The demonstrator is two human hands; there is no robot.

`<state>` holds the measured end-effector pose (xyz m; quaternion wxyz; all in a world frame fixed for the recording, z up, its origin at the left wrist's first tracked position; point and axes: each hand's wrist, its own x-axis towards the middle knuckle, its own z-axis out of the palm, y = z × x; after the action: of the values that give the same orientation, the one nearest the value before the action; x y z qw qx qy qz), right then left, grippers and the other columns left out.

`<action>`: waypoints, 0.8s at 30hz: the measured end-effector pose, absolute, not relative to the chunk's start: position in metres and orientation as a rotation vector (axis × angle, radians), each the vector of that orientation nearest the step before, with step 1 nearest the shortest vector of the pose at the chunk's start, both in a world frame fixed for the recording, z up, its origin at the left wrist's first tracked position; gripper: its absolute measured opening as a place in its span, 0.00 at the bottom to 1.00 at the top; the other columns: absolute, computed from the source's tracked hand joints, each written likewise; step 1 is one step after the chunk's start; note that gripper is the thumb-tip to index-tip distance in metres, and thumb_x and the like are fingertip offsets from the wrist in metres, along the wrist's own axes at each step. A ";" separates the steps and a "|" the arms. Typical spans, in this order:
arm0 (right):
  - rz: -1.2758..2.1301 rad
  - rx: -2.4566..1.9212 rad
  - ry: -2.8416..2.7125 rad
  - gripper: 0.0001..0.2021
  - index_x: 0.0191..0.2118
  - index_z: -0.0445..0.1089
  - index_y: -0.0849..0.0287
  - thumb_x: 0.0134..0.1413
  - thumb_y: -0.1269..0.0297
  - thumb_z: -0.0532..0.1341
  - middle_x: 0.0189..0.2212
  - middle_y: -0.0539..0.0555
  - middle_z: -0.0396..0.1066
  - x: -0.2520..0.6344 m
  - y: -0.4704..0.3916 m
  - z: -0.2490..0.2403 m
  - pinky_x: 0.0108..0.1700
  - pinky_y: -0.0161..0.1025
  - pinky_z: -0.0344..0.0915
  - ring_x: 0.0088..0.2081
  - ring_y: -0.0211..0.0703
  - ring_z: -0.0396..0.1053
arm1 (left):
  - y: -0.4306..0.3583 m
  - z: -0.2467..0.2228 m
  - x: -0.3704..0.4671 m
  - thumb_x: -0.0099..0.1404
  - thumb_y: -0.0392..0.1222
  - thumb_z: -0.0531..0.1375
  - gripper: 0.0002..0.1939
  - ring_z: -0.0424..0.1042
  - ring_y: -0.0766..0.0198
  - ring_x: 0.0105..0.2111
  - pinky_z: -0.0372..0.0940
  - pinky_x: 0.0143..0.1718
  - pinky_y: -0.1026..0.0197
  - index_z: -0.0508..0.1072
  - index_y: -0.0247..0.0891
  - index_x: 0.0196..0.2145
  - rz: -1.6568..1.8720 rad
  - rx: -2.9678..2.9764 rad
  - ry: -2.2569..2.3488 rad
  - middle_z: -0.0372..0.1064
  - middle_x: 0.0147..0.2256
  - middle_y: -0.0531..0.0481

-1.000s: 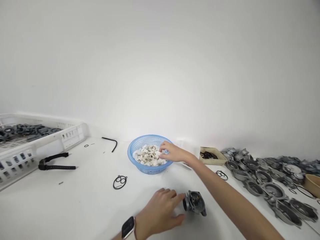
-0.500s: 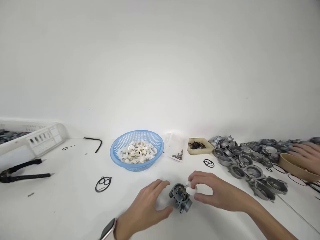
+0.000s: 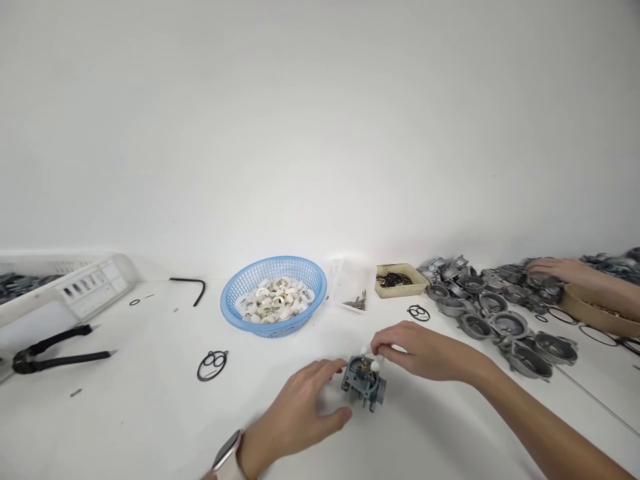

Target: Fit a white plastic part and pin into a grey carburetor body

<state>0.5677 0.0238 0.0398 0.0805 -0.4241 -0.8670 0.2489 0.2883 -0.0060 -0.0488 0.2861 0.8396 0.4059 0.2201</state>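
Wide gap on the bench (image 3: 150, 413) between the metal part (image 3: 361, 388) and the blue basket (image 3: 280, 328) behind it; edge of the white crate (image 3: 45, 320) well off to the left, heap of metal cups (image 3: 509, 325) to the right. Metal part between both hands, just beside the fingertips of the left hand (image 3: 303, 407), spread with thumb apart; contact hard to tell. Right hand (image 3: 415, 348) pinching a white plastic piece (image 3: 375, 365) at the metal part's far right side. White surface, meeting a pale wall (image 3: 320, 133); another person's hand (image 3: 565, 270) at far right.
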 end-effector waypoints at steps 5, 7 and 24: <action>0.828 -1.297 -2.548 0.11 0.41 0.76 0.51 0.64 0.52 0.60 0.39 0.51 0.77 0.564 0.024 0.035 0.44 0.44 0.64 0.43 0.51 0.72 | -0.007 -0.049 0.290 0.63 0.43 0.64 0.32 0.72 0.52 0.51 0.68 0.55 0.49 0.63 0.52 0.63 0.598 2.265 1.084 0.72 0.53 0.49; 0.835 -1.328 -2.538 0.12 0.41 0.76 0.51 0.62 0.50 0.62 0.40 0.52 0.77 0.564 0.024 0.033 0.45 0.44 0.64 0.45 0.52 0.71 | -0.008 -0.049 0.290 0.63 0.43 0.65 0.32 0.73 0.52 0.50 0.68 0.54 0.49 0.63 0.51 0.63 0.588 2.273 1.092 0.73 0.51 0.49; 0.907 -1.495 -2.453 0.18 0.41 0.70 0.51 0.70 0.44 0.52 0.38 0.52 0.71 0.572 0.010 0.041 0.41 0.42 0.64 0.40 0.48 0.67 | -0.012 -0.048 0.288 0.64 0.44 0.63 0.30 0.74 0.52 0.51 0.70 0.53 0.50 0.64 0.48 0.63 0.649 2.322 1.044 0.70 0.56 0.47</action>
<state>0.5724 0.0102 0.0407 0.0645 -0.4952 -0.8126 0.3004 0.2881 -0.0116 -0.0484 0.2543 0.8546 0.3844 0.2391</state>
